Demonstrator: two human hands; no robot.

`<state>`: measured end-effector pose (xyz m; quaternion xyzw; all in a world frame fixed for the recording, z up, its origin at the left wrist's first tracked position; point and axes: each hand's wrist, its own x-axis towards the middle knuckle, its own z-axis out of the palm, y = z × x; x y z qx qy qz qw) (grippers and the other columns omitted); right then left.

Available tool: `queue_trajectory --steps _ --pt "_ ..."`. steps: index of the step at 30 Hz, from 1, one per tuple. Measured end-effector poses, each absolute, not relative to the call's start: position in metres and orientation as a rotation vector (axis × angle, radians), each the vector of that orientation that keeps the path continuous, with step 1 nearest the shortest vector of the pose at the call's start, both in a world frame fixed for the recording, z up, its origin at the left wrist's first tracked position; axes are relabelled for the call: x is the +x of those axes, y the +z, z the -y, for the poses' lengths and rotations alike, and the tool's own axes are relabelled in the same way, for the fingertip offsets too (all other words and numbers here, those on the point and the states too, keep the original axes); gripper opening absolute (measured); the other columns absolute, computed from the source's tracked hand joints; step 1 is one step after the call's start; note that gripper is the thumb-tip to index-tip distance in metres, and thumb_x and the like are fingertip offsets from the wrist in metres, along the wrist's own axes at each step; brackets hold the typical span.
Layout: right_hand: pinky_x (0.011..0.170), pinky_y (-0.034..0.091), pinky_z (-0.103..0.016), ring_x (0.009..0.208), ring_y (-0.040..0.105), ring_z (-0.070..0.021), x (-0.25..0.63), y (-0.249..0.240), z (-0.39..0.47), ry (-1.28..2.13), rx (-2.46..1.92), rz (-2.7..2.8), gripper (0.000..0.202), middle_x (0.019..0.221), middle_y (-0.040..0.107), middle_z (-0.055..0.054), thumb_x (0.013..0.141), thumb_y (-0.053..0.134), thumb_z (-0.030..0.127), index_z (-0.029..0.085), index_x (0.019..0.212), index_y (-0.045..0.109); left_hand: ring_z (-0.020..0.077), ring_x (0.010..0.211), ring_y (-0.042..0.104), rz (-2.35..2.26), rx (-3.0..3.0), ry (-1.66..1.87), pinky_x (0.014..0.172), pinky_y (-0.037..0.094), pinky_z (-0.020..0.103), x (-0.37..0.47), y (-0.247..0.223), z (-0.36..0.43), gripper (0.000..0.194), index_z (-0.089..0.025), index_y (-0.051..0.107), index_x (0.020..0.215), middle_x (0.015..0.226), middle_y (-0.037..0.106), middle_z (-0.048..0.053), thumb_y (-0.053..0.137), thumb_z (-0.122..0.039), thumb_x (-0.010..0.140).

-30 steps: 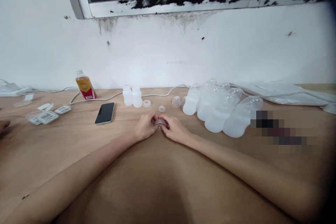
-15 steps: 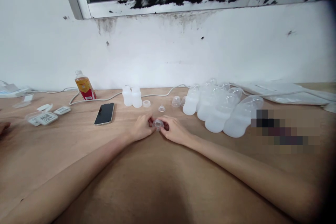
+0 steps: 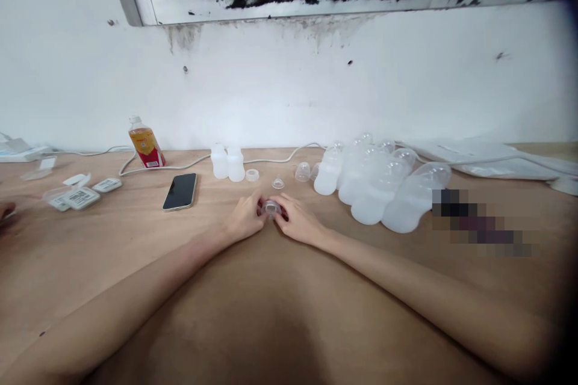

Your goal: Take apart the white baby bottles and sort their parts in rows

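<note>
Between my two hands, low over the wooden table, is a small clear dome-shaped piece (image 3: 271, 209). My left hand (image 3: 246, 216) grips its left side with closed fingers, and my right hand (image 3: 298, 219) has its fingers closed on the right side. Just beyond them lies a clear nipple (image 3: 278, 183) on the table. A whitish ring (image 3: 251, 175) rests further back, beside two small frosted bottles (image 3: 235, 163) that stand upright without domes. Two clear domed caps (image 3: 302, 172) sit to the right of the nipple.
Several frosted bottles with clear domes (image 3: 369, 201) are grouped at the right, near a plastic bag (image 3: 487, 159). A phone (image 3: 180, 192), a drink bottle (image 3: 146, 143) and labelled packs (image 3: 81, 198) stand or lie at the left. A cable (image 3: 180, 167) runs along the wall. Another person's hand (image 3: 6, 210) shows at the left edge.
The clear piece between my hands has tipped slightly, and my fingers have shifted a little around it. At the left edge, the other person's hand now shows with a thin object.
</note>
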<state>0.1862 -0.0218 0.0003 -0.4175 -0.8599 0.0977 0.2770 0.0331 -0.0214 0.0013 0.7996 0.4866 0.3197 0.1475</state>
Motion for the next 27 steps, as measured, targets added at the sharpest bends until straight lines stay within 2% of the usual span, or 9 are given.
queue_trajectory --steps 5,19,27 --pt "0.059 0.034 -0.023 0.065 0.046 -0.0113 0.189 -0.001 0.021 0.269 -1.087 2.320 0.033 0.081 0.050 -0.003 0.073 0.041 0.012 0.019 0.104 0.051 0.0093 0.056 0.048 -1.273 2.280 0.938 0.051 0.036 0.020 0.026 -0.004 0.021 0.011 -0.016 0.048 0.077 0.065 0.054 -0.001 0.047 -0.012 0.066" --pt "0.065 0.035 -0.024 0.072 0.050 -0.0136 0.183 -0.004 0.017 0.287 -1.206 2.247 0.034 0.084 0.056 -0.004 0.070 0.041 0.008 0.019 0.099 0.055 0.0077 0.050 0.041 -1.408 2.240 0.957 0.046 0.030 0.019 0.036 0.000 0.014 0.008 -0.015 0.047 0.063 0.053 0.046 -0.005 0.047 -0.009 0.058" --pt "0.064 0.035 -0.025 0.070 0.050 -0.0132 0.186 -0.003 0.017 0.301 -1.181 2.258 0.032 0.085 0.054 -0.004 0.074 0.042 0.011 0.019 0.103 0.053 0.0097 0.057 0.051 -1.292 2.219 0.987 0.053 0.039 0.021 0.032 -0.003 0.016 0.009 -0.014 0.051 0.076 0.065 0.057 0.000 0.045 -0.015 0.069"
